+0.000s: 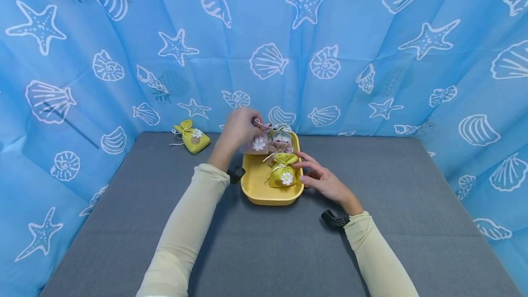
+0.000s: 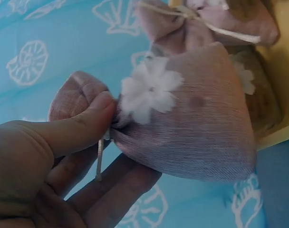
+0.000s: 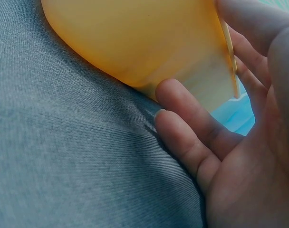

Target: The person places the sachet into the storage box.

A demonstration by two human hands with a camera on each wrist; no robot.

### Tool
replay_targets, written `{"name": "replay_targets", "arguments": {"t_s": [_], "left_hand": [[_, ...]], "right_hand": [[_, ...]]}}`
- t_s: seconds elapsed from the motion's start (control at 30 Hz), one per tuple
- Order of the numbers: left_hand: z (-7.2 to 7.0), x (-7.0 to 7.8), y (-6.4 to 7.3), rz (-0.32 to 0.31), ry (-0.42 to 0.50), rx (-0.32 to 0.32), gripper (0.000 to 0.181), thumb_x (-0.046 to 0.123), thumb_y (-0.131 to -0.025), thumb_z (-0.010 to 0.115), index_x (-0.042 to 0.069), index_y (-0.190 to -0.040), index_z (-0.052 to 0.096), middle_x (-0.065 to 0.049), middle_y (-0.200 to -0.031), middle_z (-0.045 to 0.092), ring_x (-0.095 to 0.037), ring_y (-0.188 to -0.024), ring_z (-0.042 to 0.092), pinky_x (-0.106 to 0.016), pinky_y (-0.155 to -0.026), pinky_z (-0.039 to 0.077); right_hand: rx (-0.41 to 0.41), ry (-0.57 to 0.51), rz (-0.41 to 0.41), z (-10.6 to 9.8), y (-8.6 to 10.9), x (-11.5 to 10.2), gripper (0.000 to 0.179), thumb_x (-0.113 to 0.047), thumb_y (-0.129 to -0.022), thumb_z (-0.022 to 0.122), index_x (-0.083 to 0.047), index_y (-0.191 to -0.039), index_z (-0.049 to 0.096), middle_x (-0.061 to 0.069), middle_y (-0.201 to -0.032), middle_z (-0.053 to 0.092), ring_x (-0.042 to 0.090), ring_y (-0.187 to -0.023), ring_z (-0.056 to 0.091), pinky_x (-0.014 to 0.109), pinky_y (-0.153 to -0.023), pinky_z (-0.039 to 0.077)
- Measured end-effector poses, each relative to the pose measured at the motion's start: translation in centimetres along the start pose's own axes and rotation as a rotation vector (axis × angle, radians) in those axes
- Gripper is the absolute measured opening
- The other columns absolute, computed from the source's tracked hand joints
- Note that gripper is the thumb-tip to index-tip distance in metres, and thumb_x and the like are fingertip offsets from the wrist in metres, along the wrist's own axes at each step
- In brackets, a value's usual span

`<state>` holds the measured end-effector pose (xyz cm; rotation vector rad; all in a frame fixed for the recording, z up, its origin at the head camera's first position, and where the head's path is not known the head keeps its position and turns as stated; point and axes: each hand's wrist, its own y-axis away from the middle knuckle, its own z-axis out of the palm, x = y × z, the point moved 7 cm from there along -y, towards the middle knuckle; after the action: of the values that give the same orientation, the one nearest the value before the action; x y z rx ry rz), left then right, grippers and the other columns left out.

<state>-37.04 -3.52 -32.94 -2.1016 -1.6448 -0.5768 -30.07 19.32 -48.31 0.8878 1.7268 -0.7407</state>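
Observation:
My left hand pinches the gathered neck of a mauve drawstring pouch with a white flower, thumb on top. In the head view this pouch is over the far left part of a yellow tray. My right hand is at the tray's right side, its loosely extended fingers touching the wall and rim. Beside them, a yellow-green drawstring pouch with a white flower sits in the tray. Behind it are more pinkish pouches, partly hidden by one another.
Another yellow-green pouch lies at the back left of the grey table. A blue curtain with white shells and starfish hangs behind and at both sides. Each wrist wears a black camera mount.

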Motion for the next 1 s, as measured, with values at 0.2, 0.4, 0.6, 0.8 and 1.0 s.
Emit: {"name": "replay_targets", "arguments": {"t_s": [0.2, 0.4, 0.6, 0.8, 1.0], "left_hand": [[1.4, -0.1, 0.0, -0.021, -0.007, -0.013, 0.009, 0.014, -0.086, 0.082, 0.016, -0.093, 0.076, -0.002, -0.094, 0.074, -0.022, -0.091, 0.066, -0.037, -0.077, 0.058], [2.3, -0.1, -0.4, -0.047, 0.006, -0.031, 0.010, 0.013, -0.086, 0.082, 0.016, -0.092, 0.075, -0.002, -0.096, 0.072, -0.021, -0.088, 0.065, -0.033, -0.071, 0.056], [2.9, -0.2, -0.9, -0.081, 0.044, -0.051, 0.012, 0.015, -0.085, 0.084, 0.016, -0.093, 0.076, -0.001, -0.094, 0.073, -0.020, -0.086, 0.065, -0.031, -0.068, 0.055], [3.1, -0.5, -1.0, -0.106, 0.053, -0.059, 0.018, 0.018, -0.082, 0.087, 0.016, -0.097, 0.076, 0.000, -0.093, 0.073, -0.020, -0.088, 0.066, -0.033, -0.073, 0.057], [3.8, -0.8, -1.0, -0.110, 0.064, -0.086, 0.017, 0.017, -0.083, 0.086, 0.017, -0.097, 0.075, -0.001, -0.092, 0.073, -0.020, -0.083, 0.067, -0.031, -0.066, 0.055]], "right_hand": [[0.006, 0.017, -0.004, 0.0, 0.0, 0.0, 0.036, -0.020, -0.104, 0.059, -0.016, -0.140, 0.058, -0.004, -0.172, 0.016, 0.034, -0.154, 0.025, 0.023, -0.088, 0.056], [0.004, 0.004, -0.007, 0.1, 0.0, 0.0, 0.036, -0.019, -0.104, 0.059, -0.015, -0.140, 0.057, -0.003, -0.172, 0.016, 0.035, -0.156, 0.021, 0.023, -0.088, 0.056], [0.006, 0.001, -0.004, 0.1, 0.1, 0.0, 0.036, -0.020, -0.104, 0.059, -0.014, -0.140, 0.057, -0.003, -0.172, 0.015, 0.036, -0.154, 0.024, 0.025, -0.087, 0.057], [0.004, 0.001, 0.007, 0.1, 0.0, 0.0, 0.036, -0.020, -0.104, 0.059, -0.016, -0.140, 0.057, -0.004, -0.172, 0.015, 0.036, -0.153, 0.027, 0.027, -0.089, 0.058], [0.007, 0.007, 0.007, 0.0, 0.0, 0.0, 0.036, -0.020, -0.104, 0.059, -0.016, -0.140, 0.057, -0.004, -0.172, 0.016, 0.035, -0.153, 0.028, 0.026, -0.088, 0.058]]}}
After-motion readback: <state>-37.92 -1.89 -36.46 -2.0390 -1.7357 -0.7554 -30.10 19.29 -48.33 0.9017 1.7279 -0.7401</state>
